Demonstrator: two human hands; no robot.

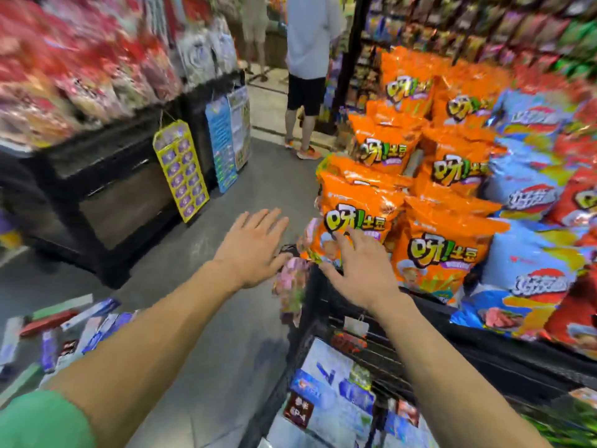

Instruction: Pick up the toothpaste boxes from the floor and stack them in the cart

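Both hands are out in front, empty, fingers spread and straight. Left hand (250, 250) hangs palm down over bare floor (206, 334), nothing under the fingers. Right hand (355, 270) is also flat and splayed, fingertips up against or just short of the lowest orange snack bag (352, 221); frame is smeared, cannot tell if there is contact. Neither hand grips anything.

Toothpaste boxes on the floor (80, 324) lie scattered well behind and to the outside of the left hand, down beside the left forearm, near the green sleeve (42, 421). Loose jumble, flat on the ground at mixed angles, red, blue and white ones; looks like a spill or dump, not a stack. Count not readable.

Cart (374, 350) sits under the right forearm, black wire basket, below and behind the right hand. Boxes in the cart (326, 392) already lie there flat, side by side and overlapping, so stacking is partly done, judging by the load. A small tag hangs on the cart's wire near the right wrist.

Judgement: arms held wide and open likely for balance or mid-swing between cart and floor pile, not a reach for a box, since nothing from the task lies near either palm. Next pick needs the left hand to come back and down toward the pile.

Another person (307, 59) stands far beyond both hands, up the aisle.
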